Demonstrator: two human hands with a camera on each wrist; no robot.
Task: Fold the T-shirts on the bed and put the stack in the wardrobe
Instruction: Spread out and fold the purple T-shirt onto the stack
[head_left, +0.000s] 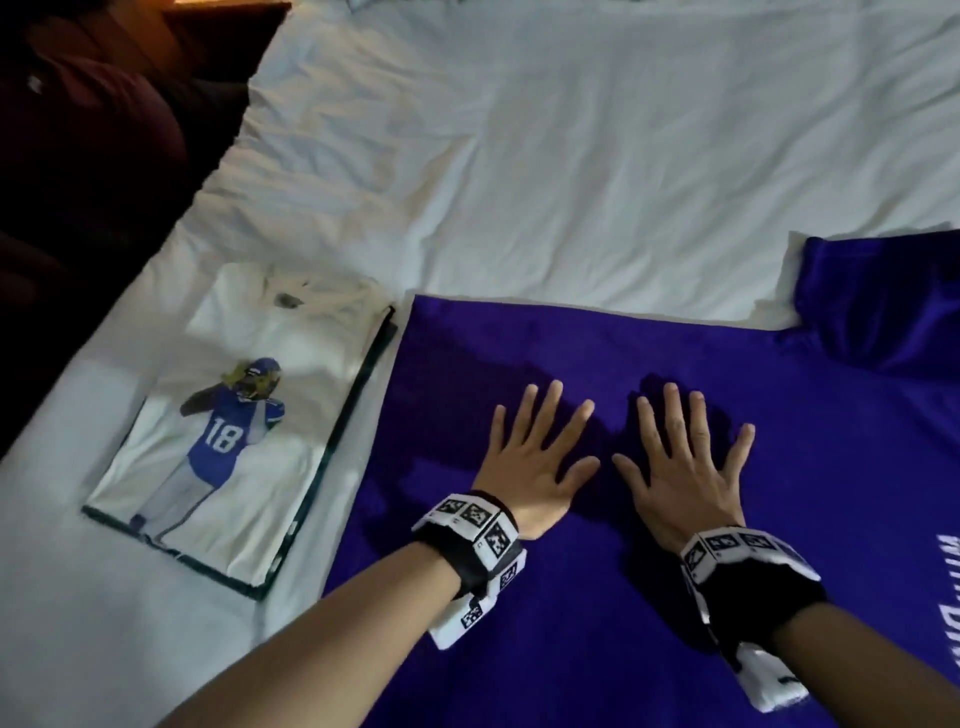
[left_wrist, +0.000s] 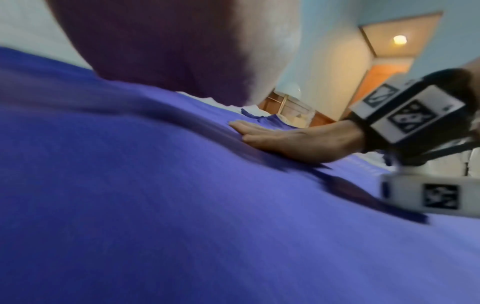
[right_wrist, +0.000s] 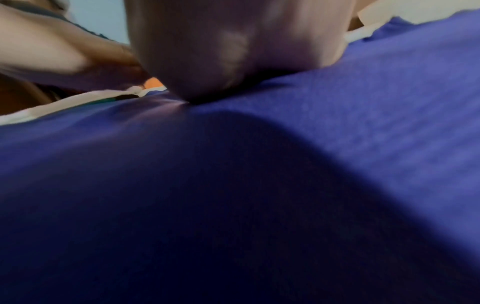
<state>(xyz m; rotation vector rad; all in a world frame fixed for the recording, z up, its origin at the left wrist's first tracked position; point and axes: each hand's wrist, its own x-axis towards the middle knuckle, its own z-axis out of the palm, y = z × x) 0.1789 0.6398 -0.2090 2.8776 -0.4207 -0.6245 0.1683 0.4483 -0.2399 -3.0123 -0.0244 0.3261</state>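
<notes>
A purple T-shirt (head_left: 597, 597) lies spread flat on the white bed (head_left: 597, 156), one sleeve (head_left: 883, 301) at the far right. My left hand (head_left: 540, 457) and right hand (head_left: 680, 462) press side by side on it, palms down, fingers straight and spread. To the left lies a folded white T-shirt (head_left: 234, 415) printed with a player numbered 18, on top of a folded dark one whose edge shows. In the left wrist view my right hand (left_wrist: 293, 142) lies flat on the purple cloth (left_wrist: 182, 205). The right wrist view shows the palm heel (right_wrist: 233, 51) on the purple cloth (right_wrist: 389, 102).
The bed's left edge (head_left: 156, 249) drops off to a dark floor and dark furniture (head_left: 78, 130). White sheet stretches beyond the shirts toward the far side. White lettering (head_left: 948, 587) shows at the purple shirt's right edge.
</notes>
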